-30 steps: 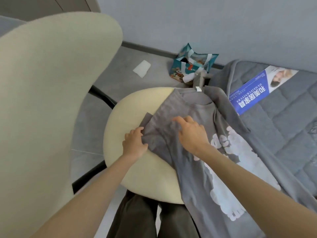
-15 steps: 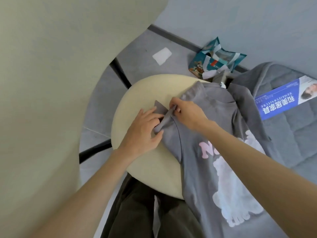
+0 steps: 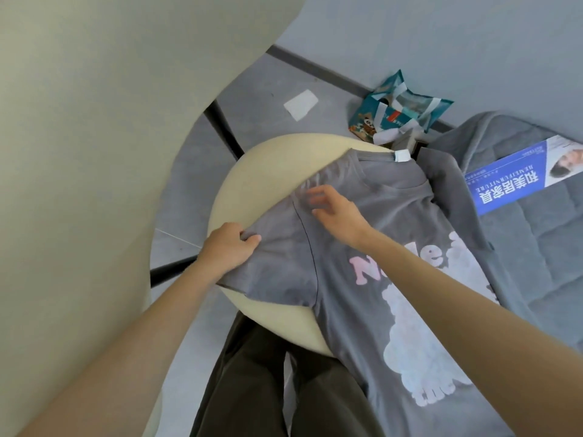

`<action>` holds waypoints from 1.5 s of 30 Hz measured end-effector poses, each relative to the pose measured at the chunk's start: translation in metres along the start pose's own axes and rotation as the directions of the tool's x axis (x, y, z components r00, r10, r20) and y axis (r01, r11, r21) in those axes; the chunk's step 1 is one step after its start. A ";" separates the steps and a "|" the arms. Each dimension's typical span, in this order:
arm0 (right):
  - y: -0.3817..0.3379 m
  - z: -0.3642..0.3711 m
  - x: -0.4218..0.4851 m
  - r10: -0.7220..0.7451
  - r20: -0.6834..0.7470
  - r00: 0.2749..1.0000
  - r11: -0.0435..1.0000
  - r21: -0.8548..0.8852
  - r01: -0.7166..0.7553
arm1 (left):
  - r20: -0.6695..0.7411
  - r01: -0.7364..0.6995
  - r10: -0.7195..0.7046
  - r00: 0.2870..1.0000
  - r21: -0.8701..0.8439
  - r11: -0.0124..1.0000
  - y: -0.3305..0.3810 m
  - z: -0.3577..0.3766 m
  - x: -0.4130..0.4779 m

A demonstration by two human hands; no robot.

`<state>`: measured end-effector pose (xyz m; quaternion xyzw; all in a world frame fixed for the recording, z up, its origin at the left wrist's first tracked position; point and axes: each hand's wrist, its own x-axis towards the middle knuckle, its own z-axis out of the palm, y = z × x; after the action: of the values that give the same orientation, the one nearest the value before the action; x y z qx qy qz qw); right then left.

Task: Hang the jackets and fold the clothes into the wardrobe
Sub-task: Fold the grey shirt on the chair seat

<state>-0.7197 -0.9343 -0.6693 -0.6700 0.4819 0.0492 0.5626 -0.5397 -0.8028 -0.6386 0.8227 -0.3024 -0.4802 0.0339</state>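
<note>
Grey cotton spread flat: a T-shirt (image 3: 372,234) lies print-side up across the round cream seat (image 3: 252,171) of a chair. Its collar points toward the far rim, and its body runs off the seat to my right, toward the lower edge of the frame. Pink lettering and a pale cloud-like figure cover the chest, and a white neck tag (image 3: 402,155) shows at the collar.

My left hand (image 3: 227,250) grips the outer edge of the near sleeve, thumb on top of the fabric and fingers curled under it, with the sleeve drawn out flat over the seat. My right hand (image 3: 337,212) is over the shoulder seam with the fingers loosely spread and holding nothing. The fingertips are blurred, so I cannot tell whether they touch the cloth.

The chair's tall cream back (image 3: 94,152) fills the left of the view, and its black legs (image 3: 222,127) show against the grey floor (image 3: 265,86). A grey quilted mattress (image 3: 536,247) lies just beside the seat on the right, with part of the shirt on it and a blue printed label (image 3: 511,181) on its surface. A teal patterned bag (image 3: 397,111) sits on the floor by the wall beyond the seat, and a white slip of paper (image 3: 300,105) lies on the floor to its left. My dark trousers (image 3: 252,389) show below the seat.
</note>
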 end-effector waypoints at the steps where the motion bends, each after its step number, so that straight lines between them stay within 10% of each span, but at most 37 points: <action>1: 0.006 -0.002 -0.005 0.021 -0.075 0.997 0.999 0.033 -0.019 | 0.075 0.067 -0.055 0.996 -0.167 0.984 0.005 0.001 0.000; 4: 0.027 -0.015 -0.022 0.076 -0.229 0.970 0.995 0.075 -0.060 | 0.336 0.315 -0.119 0.934 -0.619 0.719 0.036 0.010 -0.006; 8: 0.060 -0.037 -0.047 0.197 -0.395 0.897 0.976 0.167 -0.140 | 0.489 0.394 0.100 0.866 -0.792 0.466 0.086 0.021 -0.011; 13: 0.091 -0.040 -0.077 0.347 -0.454 0.821 0.929 0.283 -0.236 | 0.277 0.073 0.178 0.944 -0.703 0.708 0.107 0.036 -0.001; 17: 0.084 -0.018 -0.090 0.339 -0.345 0.875 0.932 0.249 -0.263 | -0.083 -0.249 0.235 0.968 -0.256 0.934 0.089 0.038 0.026; 24: 0.042 0.031 -0.090 -0.173 -0.118 0.978 0.908 -0.403 0.112 | 0.175 -0.606 0.580 0.795 0.246 0.757 0.077 0.032 0.077; 34: 0.018 0.055 -0.044 -0.008 0.102 0.995 0.640 -0.764 0.083 | 0.127 -0.547 0.532 0.837 0.174 0.819 0.069 0.026 0.095; 38: 0.023 0.043 -0.055 0.005 0.138 0.990 0.775 -0.627 0.084 | 0.118 -0.544 0.533 0.838 0.262 0.798 0.069 0.026 0.094; 42: 0.050 0.009 -0.094 0.049 -0.093 0.994 0.911 -0.404 -0.082 | 0.109 -0.520 0.516 0.850 0.329 0.788 0.069 0.028 0.089; 45: 0.080 -0.013 -0.121 0.260 -0.360 0.896 0.719 -0.548 -0.429 | 0.094 -0.505 0.507 0.857 0.349 0.789 0.069 0.029 0.086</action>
<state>-0.8461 -0.8659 -0.6474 -0.7138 0.6250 0.2201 0.2269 -0.5642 -0.8980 -0.6966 0.7047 -0.5942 -0.3875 0.0099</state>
